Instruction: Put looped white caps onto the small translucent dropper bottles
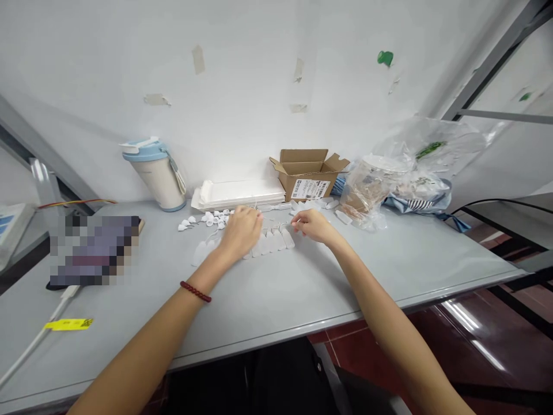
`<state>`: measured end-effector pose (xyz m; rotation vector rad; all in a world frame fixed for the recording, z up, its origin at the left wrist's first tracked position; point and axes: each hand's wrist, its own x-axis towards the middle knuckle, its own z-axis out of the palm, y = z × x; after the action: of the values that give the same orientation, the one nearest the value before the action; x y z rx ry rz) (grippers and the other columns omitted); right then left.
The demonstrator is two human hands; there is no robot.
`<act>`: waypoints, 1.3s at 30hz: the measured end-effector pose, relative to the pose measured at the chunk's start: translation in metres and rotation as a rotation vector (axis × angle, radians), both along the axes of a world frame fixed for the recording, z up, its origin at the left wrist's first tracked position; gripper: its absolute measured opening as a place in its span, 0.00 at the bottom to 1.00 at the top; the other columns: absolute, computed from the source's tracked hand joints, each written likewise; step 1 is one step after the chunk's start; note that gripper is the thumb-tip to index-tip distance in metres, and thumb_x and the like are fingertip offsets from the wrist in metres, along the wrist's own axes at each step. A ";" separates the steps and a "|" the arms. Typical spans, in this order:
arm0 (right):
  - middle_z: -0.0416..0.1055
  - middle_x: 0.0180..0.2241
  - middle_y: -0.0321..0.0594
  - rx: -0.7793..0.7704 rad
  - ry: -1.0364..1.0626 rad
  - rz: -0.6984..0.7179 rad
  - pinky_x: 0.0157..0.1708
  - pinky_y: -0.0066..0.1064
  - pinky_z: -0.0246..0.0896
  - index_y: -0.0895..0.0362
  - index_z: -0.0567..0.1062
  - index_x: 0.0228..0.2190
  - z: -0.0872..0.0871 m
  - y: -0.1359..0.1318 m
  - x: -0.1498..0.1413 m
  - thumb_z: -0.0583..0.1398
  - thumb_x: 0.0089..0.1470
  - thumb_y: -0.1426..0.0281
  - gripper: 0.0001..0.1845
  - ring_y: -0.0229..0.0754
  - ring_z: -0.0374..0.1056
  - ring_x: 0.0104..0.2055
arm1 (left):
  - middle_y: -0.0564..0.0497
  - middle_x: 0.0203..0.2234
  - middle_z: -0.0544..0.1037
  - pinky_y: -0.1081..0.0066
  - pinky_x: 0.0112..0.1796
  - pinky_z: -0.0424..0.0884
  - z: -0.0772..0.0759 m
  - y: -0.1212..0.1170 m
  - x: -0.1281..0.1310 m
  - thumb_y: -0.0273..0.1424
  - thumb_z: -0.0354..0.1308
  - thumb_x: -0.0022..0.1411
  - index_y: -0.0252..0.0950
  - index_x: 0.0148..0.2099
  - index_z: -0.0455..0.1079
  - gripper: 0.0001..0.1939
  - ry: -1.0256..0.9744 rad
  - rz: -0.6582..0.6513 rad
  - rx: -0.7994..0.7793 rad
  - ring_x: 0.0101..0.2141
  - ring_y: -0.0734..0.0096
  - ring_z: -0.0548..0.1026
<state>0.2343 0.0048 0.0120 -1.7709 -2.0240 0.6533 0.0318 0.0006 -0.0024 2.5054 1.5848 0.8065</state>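
My left hand (pixel 240 231) rests knuckles-up on a row of small translucent plastic bottles (pixel 272 241) lying on the grey table (pixel 268 300); its fingers are curled, and what they grip is hidden. My right hand (pixel 311 224) hovers at the row's right end, with its fingers pinched together on something too small to make out. Several small white caps (pixel 203 219) lie scattered just behind my left hand. A red bead bracelet (pixel 195 291) circles my left wrist.
A blue-lidded tumbler (pixel 156 173) stands at the back left. A flat stack of white trays (pixel 239 193), an open cardboard box (pixel 307 172) and clear plastic bags (pixel 397 173) line the wall. A white cable with a yellow tag (pixel 68 324) lies at left.
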 end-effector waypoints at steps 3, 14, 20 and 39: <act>0.77 0.32 0.42 0.080 -0.055 -0.066 0.32 0.26 0.60 0.61 0.77 0.36 -0.001 0.005 0.008 0.55 0.53 0.76 0.11 0.37 0.69 0.32 | 0.42 0.40 0.78 0.56 0.48 0.63 0.001 0.013 -0.021 0.26 0.41 0.62 0.30 0.41 0.73 0.19 -0.037 0.097 -0.006 0.44 0.55 0.69; 0.71 0.44 0.56 0.128 -0.387 -0.242 0.41 0.37 0.59 0.62 0.75 0.42 -0.009 0.010 0.033 0.57 0.48 0.80 0.18 0.54 0.65 0.48 | 0.45 0.45 0.77 0.55 0.48 0.63 -0.020 0.016 -0.022 0.24 0.45 0.55 0.35 0.38 0.76 0.17 0.007 -0.033 -0.034 0.47 0.53 0.65; 0.74 0.40 0.55 0.092 -0.425 -0.270 0.41 0.36 0.60 0.62 0.77 0.39 -0.011 0.009 0.033 0.56 0.46 0.83 0.18 0.56 0.66 0.48 | 0.42 0.42 0.77 0.53 0.49 0.61 -0.017 0.021 -0.026 0.24 0.46 0.55 0.34 0.39 0.75 0.17 -0.059 0.006 -0.038 0.47 0.52 0.65; 0.75 0.33 0.42 0.237 0.355 0.076 0.38 0.32 0.64 0.61 0.75 0.32 -0.003 -0.005 -0.008 0.58 0.51 0.65 0.12 0.40 0.69 0.35 | 0.46 0.33 0.80 0.69 0.40 0.70 0.000 0.017 -0.022 0.31 0.60 0.50 0.32 0.35 0.77 0.10 -1.200 0.144 -0.329 0.36 0.67 0.76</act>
<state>0.2265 0.0002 0.0086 -1.3428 -1.8444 0.6658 0.0097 0.0180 -0.0024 1.1823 1.2344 1.4831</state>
